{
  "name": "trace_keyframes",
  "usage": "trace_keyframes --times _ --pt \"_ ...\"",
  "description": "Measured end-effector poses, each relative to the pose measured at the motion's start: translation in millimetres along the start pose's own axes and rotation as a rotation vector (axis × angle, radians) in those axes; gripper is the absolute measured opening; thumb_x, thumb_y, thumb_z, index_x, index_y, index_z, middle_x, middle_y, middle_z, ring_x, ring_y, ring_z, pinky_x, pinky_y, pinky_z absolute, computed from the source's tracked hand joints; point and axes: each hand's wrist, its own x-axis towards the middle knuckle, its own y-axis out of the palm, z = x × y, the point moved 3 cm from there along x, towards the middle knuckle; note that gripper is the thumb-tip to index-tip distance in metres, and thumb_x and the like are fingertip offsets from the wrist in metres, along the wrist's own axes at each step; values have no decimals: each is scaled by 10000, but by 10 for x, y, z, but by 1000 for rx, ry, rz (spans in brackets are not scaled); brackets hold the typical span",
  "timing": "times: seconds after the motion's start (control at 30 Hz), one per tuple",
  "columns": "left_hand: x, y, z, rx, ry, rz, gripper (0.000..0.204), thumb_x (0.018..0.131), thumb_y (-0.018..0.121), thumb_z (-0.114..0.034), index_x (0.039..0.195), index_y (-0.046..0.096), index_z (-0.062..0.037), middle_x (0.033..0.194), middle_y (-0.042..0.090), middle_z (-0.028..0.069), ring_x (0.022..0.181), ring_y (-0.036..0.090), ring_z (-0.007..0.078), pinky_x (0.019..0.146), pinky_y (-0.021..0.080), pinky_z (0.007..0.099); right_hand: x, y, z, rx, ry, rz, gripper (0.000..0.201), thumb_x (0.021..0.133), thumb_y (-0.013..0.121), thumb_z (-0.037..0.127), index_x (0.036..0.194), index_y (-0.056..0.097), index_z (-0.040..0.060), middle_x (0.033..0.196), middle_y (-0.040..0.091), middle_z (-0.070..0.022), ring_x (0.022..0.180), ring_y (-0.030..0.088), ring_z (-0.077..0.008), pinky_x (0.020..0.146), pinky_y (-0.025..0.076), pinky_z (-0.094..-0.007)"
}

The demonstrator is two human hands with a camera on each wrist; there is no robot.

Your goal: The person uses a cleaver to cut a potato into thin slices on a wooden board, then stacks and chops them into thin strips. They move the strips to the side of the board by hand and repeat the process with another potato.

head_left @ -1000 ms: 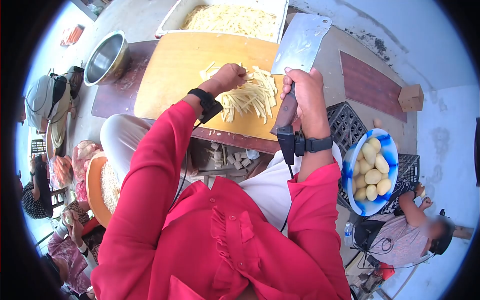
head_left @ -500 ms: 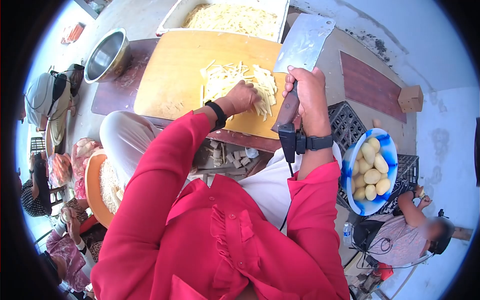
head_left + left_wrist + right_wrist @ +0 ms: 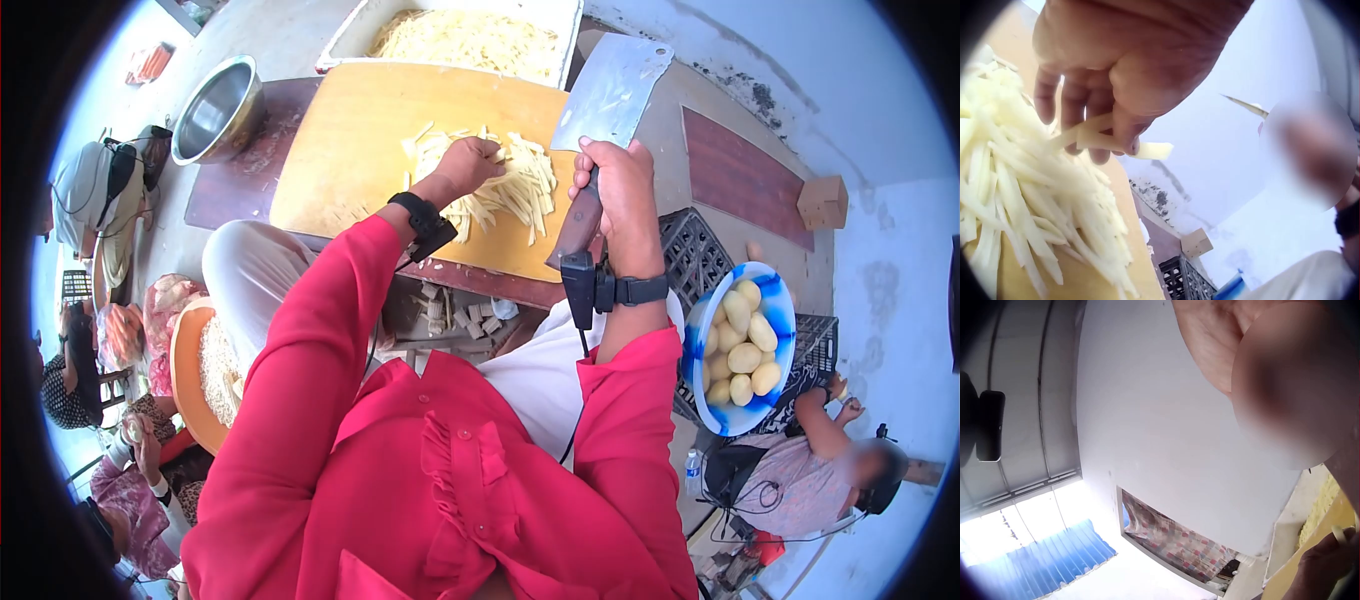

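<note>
On a wooden cutting board (image 3: 340, 150) lies a loose pile of pale potato strips (image 3: 525, 190). My left hand (image 3: 465, 168) is over the left part of the pile; in the left wrist view its thumb and fingers pinch a potato strip (image 3: 1154, 150) just above the other strips. My right hand (image 3: 622, 185) grips the dark wooden handle of a cleaver (image 3: 615, 90), whose broad blade points away from me, raised beside the board's right edge. In the right wrist view the cleaver is hidden behind blur.
A white tray (image 3: 335, 52) of cut strips stands beyond the board. To the right, a blue-and-white basin (image 3: 712, 400) of peeled potatoes sits on black crates (image 3: 692, 245). A metal bowl (image 3: 225, 120) is at left, an orange tub (image 3: 185, 375) nearer. Other people sit at both sides.
My left hand moved toward me and right over the pile, then back away and left to the pile's left part. The right hand and cleaver have barely moved.
</note>
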Motion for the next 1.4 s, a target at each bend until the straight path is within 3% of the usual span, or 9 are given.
trace_keyframes --times 0.07,0.2,0.3,0.5,0.83,0.97,1.1,1.13,1.4 --pt "5 -66 27 -172 -36 25 67 854 693 -52 863 670 11 810 695 71 696 625 145 666 509 276 1 11 -18 -19 7 2 71 850 571 42 892 525 6 630 521 -26 494 503 -116 446 456 -291" --pt "-78 -282 153 -638 -273 24 152 913 627 -66 1054 613 -12 905 700 137 761 698 231 625 582 343 22 50 -106 -85 36 20 86 831 565 41 861 526 -29 622 527 -50 466 519 -139 413 464 -308" --pt "-237 -600 329 -840 -293 -125 118 906 631 -49 1019 602 -29 906 702 140 722 704 230 601 585 352 42 140 -316 -200 69 46 115 818 564 45 852 521 -55 627 539 -67 450 536 -153 397 475 -319" --pt "-740 -1255 982 -763 -553 -491 94 930 637 -113 1000 601 -62 858 644 65 743 646 205 672 579 370 -123 663 -865 -503 223 214 245 807 546 61 968 520 -122 657 593 -142 472 582 -207 420 497 -344" --pt "-1170 -1242 1306 -847 -663 -514 87 943 616 -126 978 604 -47 805 624 67 659 621 183 587 539 323 -453 1263 -1552 -646 417 598 244 821 525 55 1035 517 -63 673 548 -67 481 528 -145 427 477 -316" --pt "-1206 -1155 1372 -809 -664 -470 83 933 618 -119 947 618 -37 776 628 77 612 607 171 514 505 304 -393 1139 -1708 -668 382 420 188 802 477 28 927 563 -83 621 584 -148 447 565 -221 402 473 -354" --pt "-1130 -882 1451 -715 -628 -423 78 903 654 -105 875 614 -45 672 623 76 492 572 151 408 438 296 -160 924 -1765 -817 381 270 189 808 499 18 965 542 -77 631 572 -116 432 544 -185 376 456 -340" --pt "-1115 -824 1445 -660 -643 -383 80 898 658 -99 861 611 -46 659 622 73 478 570 150 399 432 297 -126 896 -1733 -918 299 296 230 817 500 47 939 580 -131 711 653 -274 545 676 -331 476 536 -426" --pt "-1157 -932 1337 -342 -690 -460 130 872 681 -79 819 594 2 634 626 91 435 581 158 347 402 300 -390 1078 -1633 -920 228 366 237 820 517 81 955 560 -109 809 640 -320 722 668 -439 656 536 -472"
